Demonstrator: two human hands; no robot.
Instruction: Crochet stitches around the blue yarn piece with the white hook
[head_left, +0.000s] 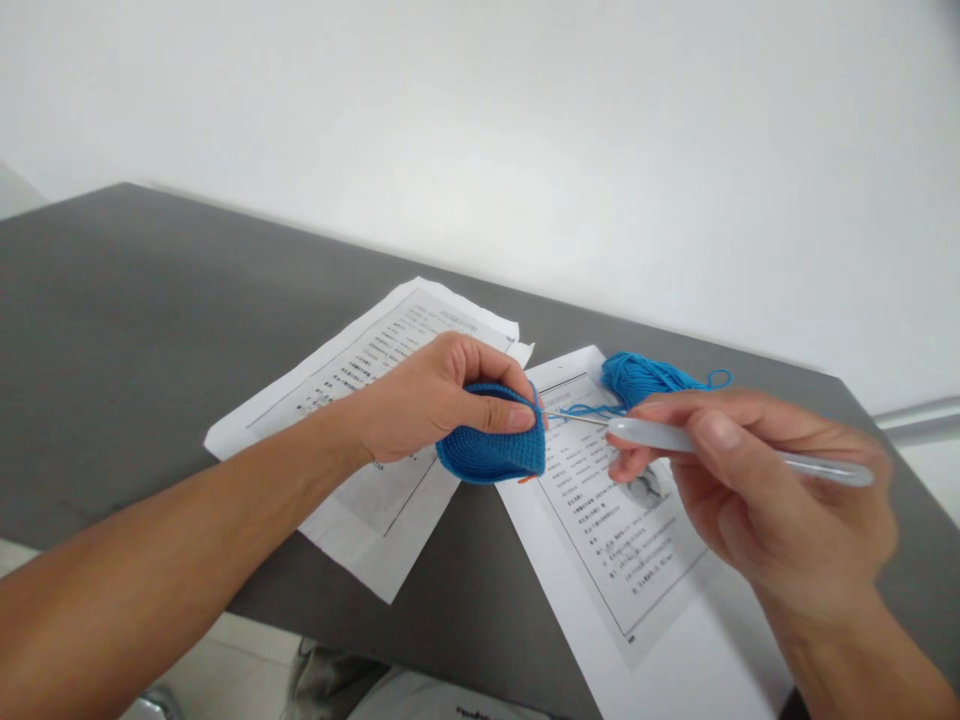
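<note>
My left hand (457, 395) pinches a blue crocheted piece (491, 455), cupped and folded, near its upper right edge. A bit of orange (529, 480) shows at the piece's lower edge. In my right hand (780, 490) is a crochet hook (652, 434) with a pale translucent handle, gripped between thumb and fingers. Its thin metal shaft points left and its tip meets the edge of the crocheted piece; the very tip is hidden there. Blue yarn (589, 410) runs from that edge toward a blue yarn skein (649, 376) behind my right hand.
Two printed sheets lie on the dark grey table (187, 300): a left sheet (360, 540) under my left hand and a right sheet (592, 600) under my right. A white wall (480, 150) rises behind the table's far edge. My lap shows below the near edge.
</note>
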